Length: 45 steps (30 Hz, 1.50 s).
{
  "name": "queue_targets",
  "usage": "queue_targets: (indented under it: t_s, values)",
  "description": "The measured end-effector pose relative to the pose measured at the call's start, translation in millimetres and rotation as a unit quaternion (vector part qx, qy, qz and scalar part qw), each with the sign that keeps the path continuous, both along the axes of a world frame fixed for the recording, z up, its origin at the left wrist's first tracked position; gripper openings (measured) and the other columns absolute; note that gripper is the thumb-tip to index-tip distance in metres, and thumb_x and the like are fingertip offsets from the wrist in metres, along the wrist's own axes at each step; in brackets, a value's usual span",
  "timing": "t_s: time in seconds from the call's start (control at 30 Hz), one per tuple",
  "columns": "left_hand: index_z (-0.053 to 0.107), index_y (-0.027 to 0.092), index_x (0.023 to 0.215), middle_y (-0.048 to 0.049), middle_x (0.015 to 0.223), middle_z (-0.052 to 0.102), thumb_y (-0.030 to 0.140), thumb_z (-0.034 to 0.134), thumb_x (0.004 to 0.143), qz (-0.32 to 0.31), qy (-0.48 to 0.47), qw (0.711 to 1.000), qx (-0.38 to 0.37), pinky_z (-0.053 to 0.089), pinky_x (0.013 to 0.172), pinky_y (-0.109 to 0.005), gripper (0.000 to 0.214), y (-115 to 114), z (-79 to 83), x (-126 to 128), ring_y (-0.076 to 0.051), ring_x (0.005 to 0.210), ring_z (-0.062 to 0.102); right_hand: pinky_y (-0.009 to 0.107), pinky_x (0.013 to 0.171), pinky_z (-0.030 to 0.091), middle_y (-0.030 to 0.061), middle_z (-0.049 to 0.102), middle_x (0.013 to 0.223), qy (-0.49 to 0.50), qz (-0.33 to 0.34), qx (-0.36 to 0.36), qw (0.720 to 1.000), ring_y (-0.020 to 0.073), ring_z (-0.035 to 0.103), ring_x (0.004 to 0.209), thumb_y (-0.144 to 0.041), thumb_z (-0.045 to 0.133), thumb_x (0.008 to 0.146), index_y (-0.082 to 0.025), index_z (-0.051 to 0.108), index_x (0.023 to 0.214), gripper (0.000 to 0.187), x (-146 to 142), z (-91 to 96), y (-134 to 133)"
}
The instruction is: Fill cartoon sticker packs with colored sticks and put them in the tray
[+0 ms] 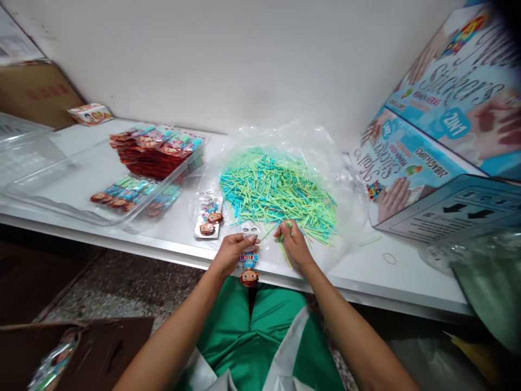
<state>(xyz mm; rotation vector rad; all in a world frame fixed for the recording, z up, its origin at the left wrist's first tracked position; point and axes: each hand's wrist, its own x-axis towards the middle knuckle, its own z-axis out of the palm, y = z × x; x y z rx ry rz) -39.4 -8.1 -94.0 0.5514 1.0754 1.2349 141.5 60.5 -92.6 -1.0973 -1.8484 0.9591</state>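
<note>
My left hand (pixel 234 248) is closed on a clear sticker packet (pixel 248 259) with a cartoon face at its lower end, held at the white table's front edge. My right hand (pixel 293 243) pinches a few green sticks (pixel 284 251) at the near edge of a big heap of green and blue sticks (pixel 279 191), which lies on a clear plastic bag (pixel 280 136). A small stack of the same packets (pixel 209 216) lies just left of my left hand.
A clear tray (pixel 49 190) at left holds rows of filled packets (pixel 157 149). Printed sticker cartons (pixel 411 163) stand at right on the white table (pixel 407 271). A small box (pixel 90 114) sits far left. Brown cardboard (pixel 81 347) lies on the floor.
</note>
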Motion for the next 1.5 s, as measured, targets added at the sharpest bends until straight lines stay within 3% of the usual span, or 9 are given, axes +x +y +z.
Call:
queue_targets:
  t_s: [0.3,0.47,0.6,0.9,1.03,1.2,1.37,1.5]
  values:
    - [0.067,0.010,0.085,-0.0099,0.083,0.071,0.036,0.075,0.064,-0.029,0.040,0.997,0.052,0.050,0.066,-0.029,0.034,-4,25.7,1,-0.017,0.068,0.066,0.026,0.057,0.034,-0.0023,0.047,0.064,-0.203,0.065,0.071,0.974,0.0161,0.049,0.060,-0.044,0.034,0.091,-0.023,0.040,0.083,0.024,13,31.8,15]
    - [0.068,0.009,0.080,-0.0097,0.080,0.071,0.036,0.076,0.062,-0.035,0.047,0.997,0.051,0.050,0.063,-0.026,0.034,-4,30.1,2,-0.015,0.064,0.065,0.025,0.059,0.036,-0.0023,0.048,0.063,-0.174,0.125,0.057,0.975,0.0133,0.048,0.058,-0.044,0.031,0.092,-0.022,0.041,0.074,0.031,12,36.1,20]
    - [0.067,0.009,0.082,-0.0092,0.079,0.071,0.036,0.075,0.063,-0.038,0.047,0.997,0.043,0.050,0.064,-0.026,0.034,-5,28.8,3,-0.016,0.065,0.065,0.025,0.058,0.035,-0.0032,0.047,0.061,-0.160,0.130,0.046,0.977,0.0117,0.045,0.056,-0.043,0.032,0.092,-0.021,0.043,0.072,0.032,11,40.6,23]
    - [0.069,0.008,0.071,-0.0095,0.072,0.070,0.034,0.077,0.059,-0.037,0.087,0.995,0.044,0.049,0.065,-0.027,0.030,-2,33.2,6,-0.015,0.061,0.063,0.024,0.061,0.035,-0.0014,0.053,0.070,-0.199,0.237,0.060,0.949,0.0133,0.050,0.064,-0.044,0.033,0.092,-0.021,0.053,0.086,0.031,2,74.6,8]
    - [0.068,0.009,0.072,-0.0096,0.070,0.070,0.036,0.077,0.059,-0.044,0.078,0.995,0.043,0.049,0.065,-0.029,0.032,-4,35.3,11,-0.016,0.061,0.064,0.024,0.060,0.035,-0.0007,0.054,0.069,-0.223,0.252,0.082,0.938,0.0138,0.048,0.062,-0.043,0.035,0.091,-0.021,0.052,0.081,0.030,-3,74.0,5]
    - [0.068,0.011,0.087,-0.0090,0.076,0.070,0.041,0.075,0.061,-0.084,0.058,0.994,0.050,0.050,0.067,-0.031,0.040,-7,36.3,12,-0.018,0.065,0.065,0.024,0.060,0.033,-0.0001,0.054,0.071,-0.225,0.270,0.098,0.931,0.0137,0.049,0.063,-0.039,0.034,0.093,-0.021,0.051,0.078,0.029,-5,70.6,3]
    - [0.071,0.009,0.072,-0.0090,0.069,0.069,0.041,0.075,0.059,-0.052,0.112,0.991,0.048,0.047,0.063,-0.028,0.034,-6,31.8,9,-0.016,0.061,0.062,0.025,0.063,0.036,0.0013,0.058,0.077,-0.230,0.296,0.083,0.923,0.0152,0.053,0.068,-0.038,0.035,0.092,-0.021,0.053,0.086,0.025,-2,78.5,2]
    - [0.071,0.010,0.071,-0.0060,0.063,0.066,0.036,0.076,0.059,-0.042,0.138,0.988,0.060,0.045,0.061,-0.026,0.030,-7,29.9,7,-0.015,0.059,0.059,0.028,0.072,0.040,0.0037,0.062,0.091,-0.239,0.307,0.056,0.920,0.0178,0.057,0.081,-0.040,0.036,0.092,-0.022,0.054,0.099,0.025,-1,85.9,2]
